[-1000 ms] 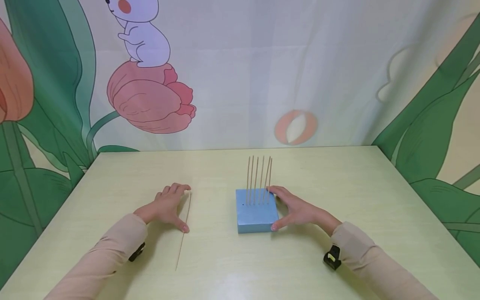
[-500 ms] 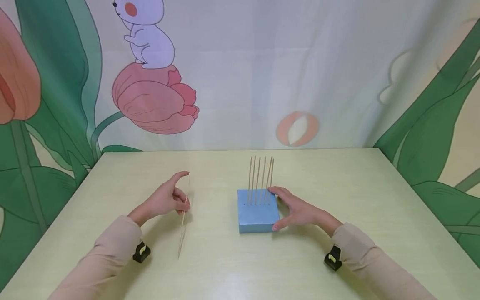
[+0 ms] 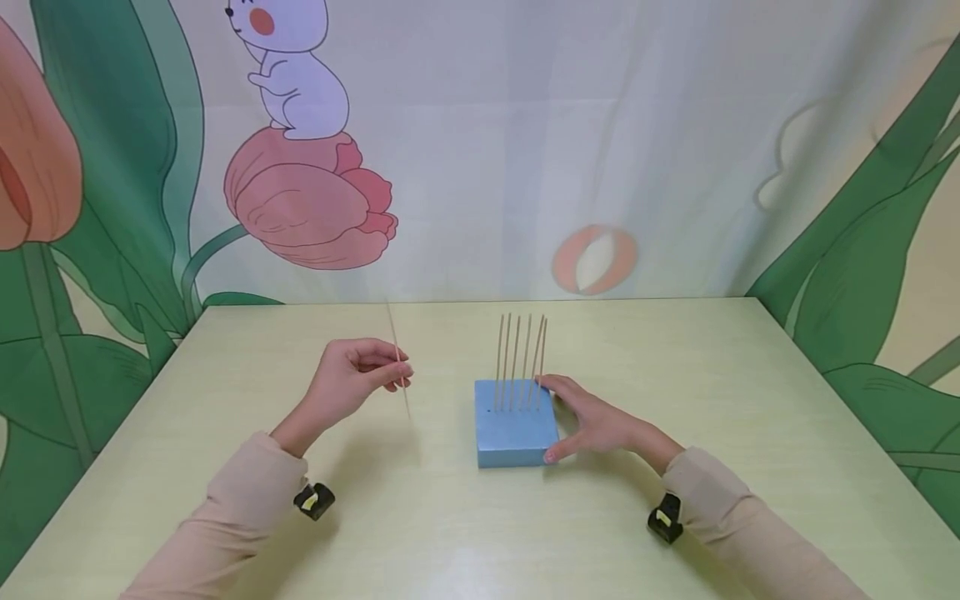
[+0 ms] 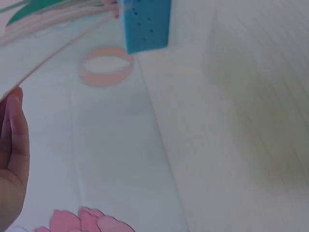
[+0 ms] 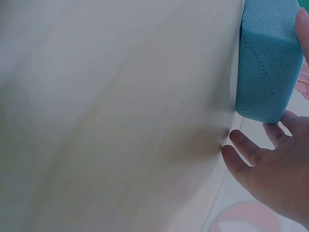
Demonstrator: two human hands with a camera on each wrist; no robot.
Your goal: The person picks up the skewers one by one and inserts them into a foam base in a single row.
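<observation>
In the head view, my left hand (image 3: 348, 379) is raised over the table and pinches a thin wooden skewer (image 3: 392, 325) between thumb and fingertips. The skewer stands nearly upright, its lower end blurred. My right hand (image 3: 596, 421) grips a blue foam block (image 3: 513, 437) at its right side, thumb at the front corner, index finger at the back. Several skewers (image 3: 514, 358) stand in a row in the block, with a small hole at the row's left end. The right wrist view shows the block (image 5: 268, 72) between thumb and fingers.
A pale wooden table (image 3: 465, 533) lies under both hands. Behind it hangs a curtain (image 3: 465, 167) printed with flowers and a white animal. A black wrist camera (image 3: 313, 500) sits on the left wrist, another (image 3: 664, 518) on the right.
My left hand has picked the skewer up from the table, turned it more upright and moved it slightly right. My right hand and the block have stayed in place.
</observation>
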